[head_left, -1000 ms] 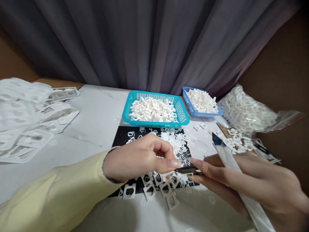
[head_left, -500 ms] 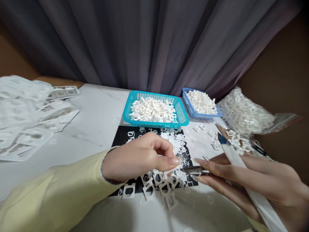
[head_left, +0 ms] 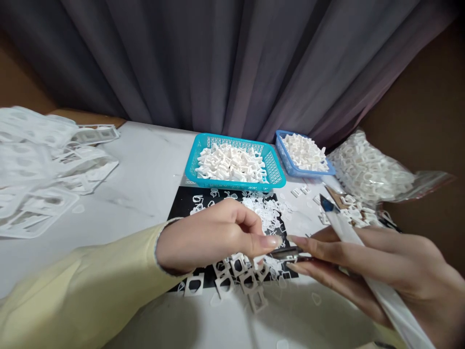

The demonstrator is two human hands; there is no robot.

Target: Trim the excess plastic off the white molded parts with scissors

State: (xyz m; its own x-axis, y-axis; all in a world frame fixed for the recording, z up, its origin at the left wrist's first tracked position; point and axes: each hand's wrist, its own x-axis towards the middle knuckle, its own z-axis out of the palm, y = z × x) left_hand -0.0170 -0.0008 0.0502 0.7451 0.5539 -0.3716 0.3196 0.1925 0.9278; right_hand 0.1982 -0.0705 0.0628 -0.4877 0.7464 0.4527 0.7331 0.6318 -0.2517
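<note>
- At the middle of the head view, on a clock centred where the two hands meet, the left hand (head_left: 218,237) comes in from 9 o'clock, its thumb and bent fingers pinching a small white part (head_left: 259,262).
- From 3 o'clock, the right hand (head_left: 385,266) has thumb and fingers pressed about a slim metal tool (head_left: 285,253), whose tip reaches the left fingertips; whether it touches the white part is too small to tell.
- Across the right hand, slanting from 1 o'clock down to 4, lies a flat white strip (head_left: 345,230) with a dark blue tip.
- Below both hands, a black mat (head_left: 178,208) rests on the pale surface (head_left: 145,186).
- At 8 o'clock, white parts with holes (head_left: 248,290) cluster over the mat's near edge.
- Toward 11 o'clock, thin white scraps (head_left: 267,213) are heaped on the mat; beyond them stands a teal basket (head_left: 236,185) of white pieces.
- Just past 12 o'clock, a blue basket (head_left: 312,172) holds more.
- At 2 o'clock, loose white pieces (head_left: 354,213) lie before a bulging clear bag (head_left: 378,169).
- Between 9 and 10 o'clock, white openwork frames (head_left: 32,165) are piled.
- Behind everything, at 12 o'clock, hangs a dark curtain (head_left: 203,63).
</note>
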